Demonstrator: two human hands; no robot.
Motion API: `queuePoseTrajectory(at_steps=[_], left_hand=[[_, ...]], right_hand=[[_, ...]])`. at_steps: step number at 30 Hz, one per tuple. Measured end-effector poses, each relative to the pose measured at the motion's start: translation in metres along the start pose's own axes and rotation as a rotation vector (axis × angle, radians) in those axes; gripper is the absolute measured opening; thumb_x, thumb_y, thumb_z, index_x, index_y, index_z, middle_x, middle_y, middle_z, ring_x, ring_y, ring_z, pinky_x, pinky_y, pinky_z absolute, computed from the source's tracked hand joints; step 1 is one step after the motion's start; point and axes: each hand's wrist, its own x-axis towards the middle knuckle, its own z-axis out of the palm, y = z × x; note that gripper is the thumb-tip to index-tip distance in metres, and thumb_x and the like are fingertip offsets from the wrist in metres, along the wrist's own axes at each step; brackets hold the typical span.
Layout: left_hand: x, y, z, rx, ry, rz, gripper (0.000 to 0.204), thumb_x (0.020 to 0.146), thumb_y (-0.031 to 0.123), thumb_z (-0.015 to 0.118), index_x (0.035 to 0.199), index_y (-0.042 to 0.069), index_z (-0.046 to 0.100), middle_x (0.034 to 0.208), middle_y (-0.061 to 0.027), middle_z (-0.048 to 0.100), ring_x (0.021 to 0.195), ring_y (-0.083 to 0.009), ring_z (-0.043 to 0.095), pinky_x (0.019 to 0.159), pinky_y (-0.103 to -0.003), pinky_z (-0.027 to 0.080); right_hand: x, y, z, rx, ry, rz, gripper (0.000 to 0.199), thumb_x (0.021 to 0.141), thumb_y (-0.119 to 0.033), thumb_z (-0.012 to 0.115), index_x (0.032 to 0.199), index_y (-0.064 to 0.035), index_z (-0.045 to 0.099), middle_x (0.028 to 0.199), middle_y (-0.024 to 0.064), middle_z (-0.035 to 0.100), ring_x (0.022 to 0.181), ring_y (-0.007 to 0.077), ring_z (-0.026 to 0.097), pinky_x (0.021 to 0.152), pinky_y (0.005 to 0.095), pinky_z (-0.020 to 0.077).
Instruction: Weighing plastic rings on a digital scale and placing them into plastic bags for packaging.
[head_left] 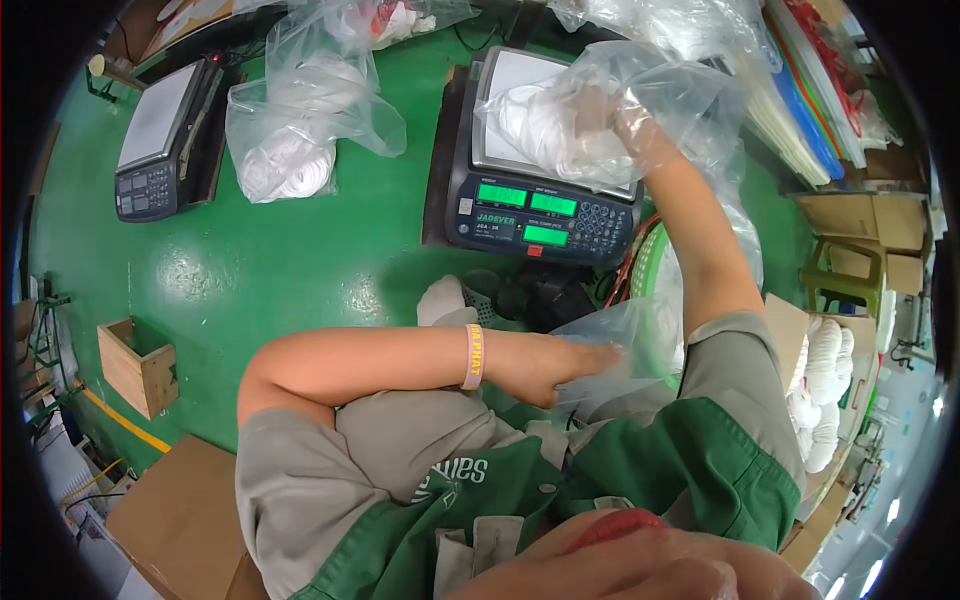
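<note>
My left arm, with a pink wristband, crosses in front of my body. My left hand point(545, 368) is closed on the edge of a clear plastic bag point(610, 335) beside a green basket point(650, 270). My right hand point(605, 118) reaches to the top of a digital counting scale point(540, 220) with lit green displays. It shows dimly through another clear bag point(690, 95), next to a bundle of white cord-like material point(535, 125) on the weighing plate. Plastic and glare hide its fingers.
Another bag of white coils point(285, 170) lies on the green table, left of the scale. A second scale point(150, 145) stands farther left, above a small wooden box point(137, 365). Cardboard point(180, 510) is at lower left; white bundles point(825, 375) fill a carton at right.
</note>
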Motion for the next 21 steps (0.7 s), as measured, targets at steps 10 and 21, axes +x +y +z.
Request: queuePoseTrajectory(at_steps=[10,21], left_hand=[[0.001,0.007,-0.005,0.003,-0.001,-0.033,0.080,0.066,-0.001,0.050,0.137,-0.001,0.013,0.143,-0.0163,0.017,0.130,-0.0286,0.024,0.104,-0.032,0.027],[0.007,0.018,-0.009,-0.002,0.127,0.011,0.075,0.066,-0.001,0.049,0.135,-0.001,0.022,0.140,-0.0204,0.025,0.087,-0.0261,0.058,0.069,-0.033,0.048]], right_hand=[[-0.040,0.071,-0.059,0.193,0.393,0.212,0.039,0.076,-0.026,0.059,0.110,-0.0061,0.055,0.096,0.0141,0.062,0.091,0.0306,0.056,0.083,0.0355,0.0433],[-0.130,0.085,-0.074,1.655,0.976,0.477,0.036,0.082,-0.003,0.053,0.116,-0.0014,0.043,0.108,0.0117,0.057,0.091,0.0250,0.059,0.072,0.0415,0.0510]])
